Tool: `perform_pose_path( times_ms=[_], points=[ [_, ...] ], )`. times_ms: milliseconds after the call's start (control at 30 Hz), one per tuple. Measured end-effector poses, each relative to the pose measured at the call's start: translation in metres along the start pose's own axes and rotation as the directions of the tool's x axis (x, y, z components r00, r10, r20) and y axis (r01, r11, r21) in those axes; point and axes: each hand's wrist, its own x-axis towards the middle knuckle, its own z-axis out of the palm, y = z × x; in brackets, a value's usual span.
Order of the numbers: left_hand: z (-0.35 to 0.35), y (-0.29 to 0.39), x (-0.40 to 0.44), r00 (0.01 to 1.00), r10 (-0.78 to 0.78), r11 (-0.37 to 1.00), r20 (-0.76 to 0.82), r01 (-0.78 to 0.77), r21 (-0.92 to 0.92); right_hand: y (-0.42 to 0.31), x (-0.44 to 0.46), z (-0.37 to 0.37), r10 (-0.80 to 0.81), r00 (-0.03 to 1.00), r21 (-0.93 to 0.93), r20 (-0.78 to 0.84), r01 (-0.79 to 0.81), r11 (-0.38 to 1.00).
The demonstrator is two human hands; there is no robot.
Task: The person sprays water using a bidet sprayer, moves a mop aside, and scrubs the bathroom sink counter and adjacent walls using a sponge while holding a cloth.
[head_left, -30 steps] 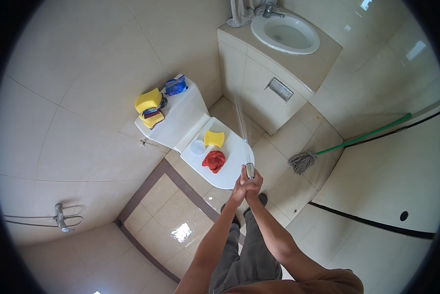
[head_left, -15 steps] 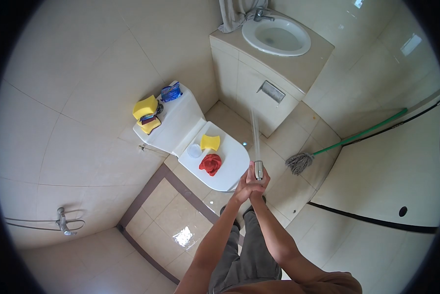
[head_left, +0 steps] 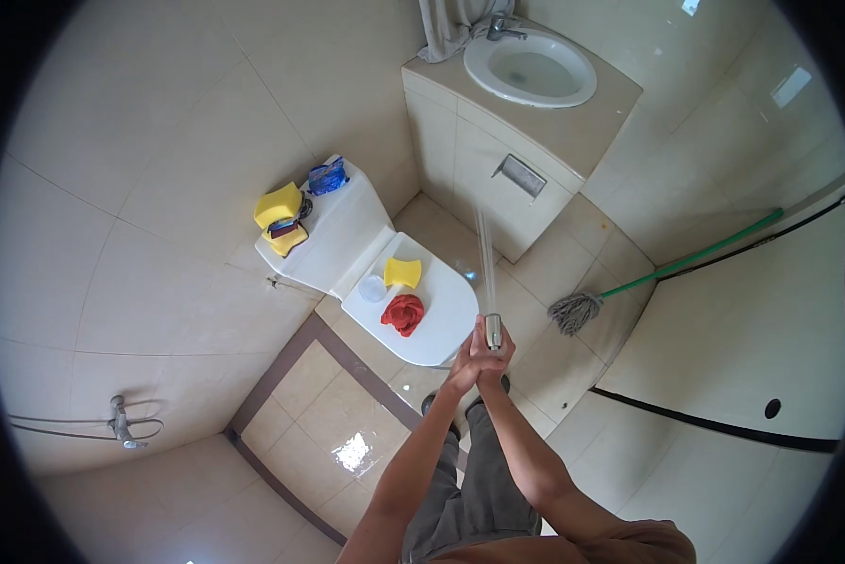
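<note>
One left hand [head_left: 472, 359] and one right hand [head_left: 501, 355] clasp a silver sprayer [head_left: 494, 333]. Its water [head_left: 484, 254] has swung away from the toilet lid [head_left: 447, 305], likely toward the wall [head_left: 471, 164] under the sink [head_left: 576, 83].

One head-worn camera looks forward and down from above, over the hands [head_left: 466, 364] and tiled floor [head_left: 528, 293].

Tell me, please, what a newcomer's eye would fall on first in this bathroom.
The crumpled red bundle, vivid on the white toilet lid beside a yellow sponge, would probably come first. Next might come the metal nozzle in a two-handed grip near centre, its water jet pointing toward the sink cabinet. The mop at right, with its green handle, also stands out.
</note>
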Motion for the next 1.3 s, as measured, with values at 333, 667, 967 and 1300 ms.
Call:
perform_pose_path(
  times_ms=[333, 667, 967, 1300],
  points=[
    [-0.002, -0.024, 0.004, 0.995, -0.099, 0.989, 0.02, 0.101, -0.113, 0.032, -0.011, -0.011, 0.112, 0.99, -0.078, 0.081, -0.105, 0.991],
    [0.016, -0.008, -0.015, 0.986, -0.165, 0.986, -0.006, 0.165, 0.005, 0.019, -0.016, -0.022, 0.052, 0.998, -0.184, -0.022, -0.055, 0.981],
    [0.04, 0.031, -0.013, 0.995, -0.057, 0.982, 0.081, 0.041, 0.187, 0.033, 0.004, -0.029, 0.06, 0.975, -0.021, -0.216, -0.067, 0.998],
    [0.039, 0.023, -0.012, 0.995, -0.038, 0.984, 0.097, 0.02, 0.18, -0.032, 0.005, -0.037, 0.046, 0.99, -0.016, -0.136, -0.048, 0.999]
  ],
)
